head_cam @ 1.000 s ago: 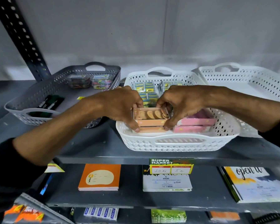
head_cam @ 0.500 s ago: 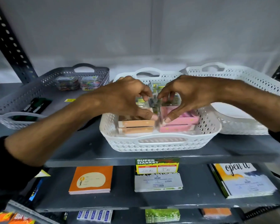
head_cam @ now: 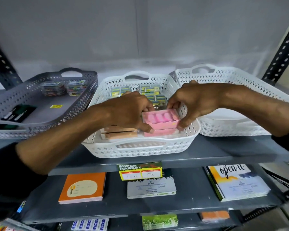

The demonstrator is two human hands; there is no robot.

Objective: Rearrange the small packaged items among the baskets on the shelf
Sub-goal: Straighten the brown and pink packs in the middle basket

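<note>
Both hands reach into the middle white basket [head_cam: 140,150] on the grey shelf. My left hand [head_cam: 130,112] and my right hand [head_cam: 188,104] grip the two ends of a stack of pink boxes [head_cam: 160,119], whose top box has a clear window. Orange boxes [head_cam: 120,133] lie stacked beside it on the left, partly under my left hand. Small yellow-green packets [head_cam: 150,93] fill the basket's back. The grey basket [head_cam: 45,117] at left holds colourful clip boxes [head_cam: 63,88] and dark items [head_cam: 18,112]. On the right stands a white basket [head_cam: 232,129] with nothing visible in it.
Slotted dark uprights [head_cam: 284,47] frame the shelf at both sides. A green and yellow price tag [head_cam: 140,171] hangs on the shelf edge. The lower shelf carries an orange notebook [head_cam: 82,187], a stack of cards [head_cam: 151,188] and a booklet [head_cam: 237,182].
Both hands left the orange boxes at the basket's left and shifted right, and now grip the pink stack. The view has swung right.
</note>
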